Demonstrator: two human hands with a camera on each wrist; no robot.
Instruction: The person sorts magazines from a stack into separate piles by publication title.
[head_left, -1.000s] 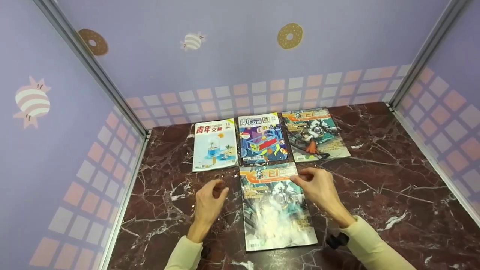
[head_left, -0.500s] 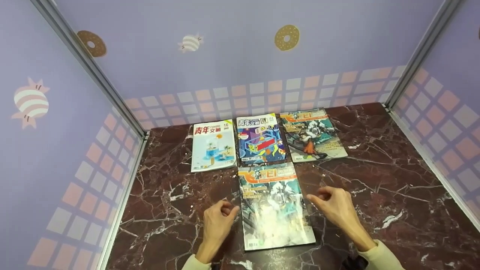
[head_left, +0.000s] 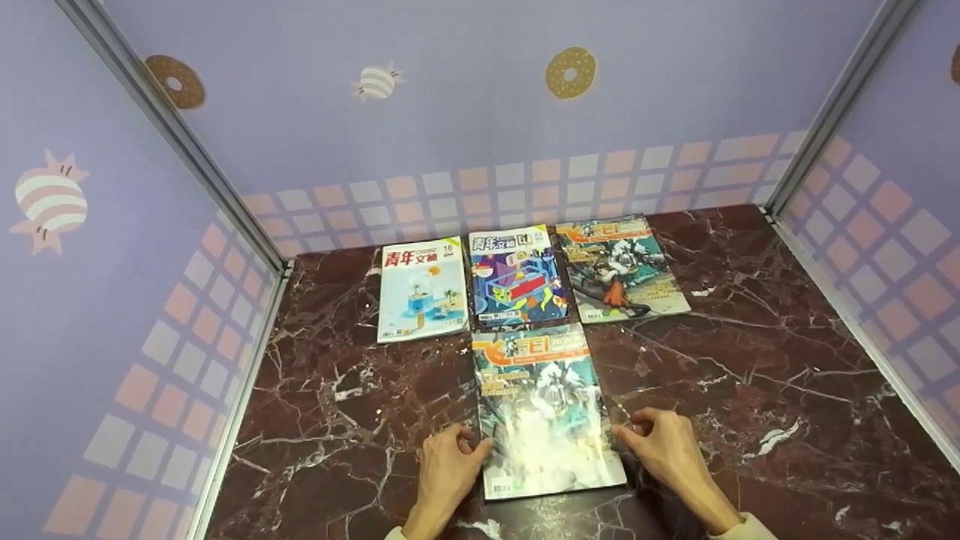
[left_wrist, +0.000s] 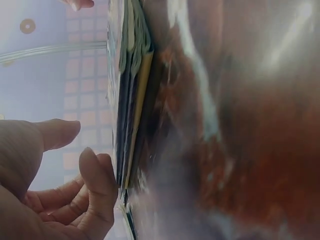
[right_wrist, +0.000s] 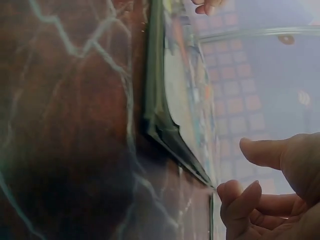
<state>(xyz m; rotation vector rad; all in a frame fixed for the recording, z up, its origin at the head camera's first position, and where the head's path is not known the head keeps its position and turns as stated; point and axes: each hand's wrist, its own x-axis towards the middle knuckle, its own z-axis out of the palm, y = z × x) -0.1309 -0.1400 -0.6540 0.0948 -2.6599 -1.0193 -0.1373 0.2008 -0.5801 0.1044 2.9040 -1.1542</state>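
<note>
A pile of magazines (head_left: 551,412) lies at the front middle of the table, its top cover glossy with glare and orange lettering. In the left wrist view its stacked page edges (left_wrist: 135,85) show several layers. My left hand (head_left: 450,465) is at the pile's left edge, fingers loosely bent and thumb apart from them. At the right edge stands my right hand (head_left: 667,450), its thumb (right_wrist: 265,152) likewise away from the curved fingers. Neither hand holds anything; the fingertips are right beside the pile's edges.
Behind the pile, a pale blue magazine (head_left: 424,292), a purple-blue magazine (head_left: 517,277) and a teal magazine (head_left: 622,270) lie in a row. The dark red marbled table (head_left: 750,360) meets a lilac back wall (head_left: 465,97) and side walls with metal corner strips.
Both hands have come down toward me along the sides of the front pile. The right hand has left its top right corner. The magazines have not visibly moved.
</note>
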